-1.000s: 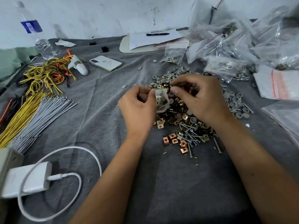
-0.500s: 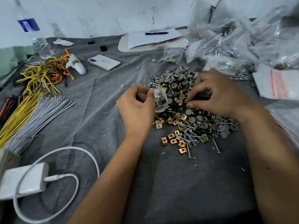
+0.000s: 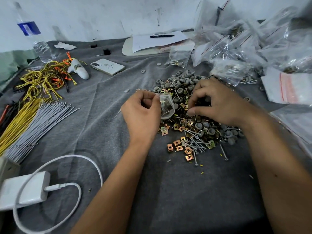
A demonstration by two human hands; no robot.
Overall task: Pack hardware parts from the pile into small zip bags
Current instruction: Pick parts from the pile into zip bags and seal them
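On the grey cloth [image 3: 101, 132], keep your left hand [image 3: 141, 114] pinching the small bag [image 3: 166, 107] open beside the pile [image 3: 189, 119] while your right hand [image 3: 217, 102], fingers curled, picks one part cleanly.

Grey cloth [image 3: 108, 115] (creased) bears hardware pile [image 3: 194, 129], phone [image 3: 108, 66].

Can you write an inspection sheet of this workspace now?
Surface: grey cloth, wrinkled.
Job's things: parts pile; small bag, some parts inside; filled bags at far right.
Clutter: phone, bottle, pen on papers.
Grips: left hand holds the small bag; right hand picks in the pile.
Cables: white charger cable; wire bundles.
Surroundings: white wall.
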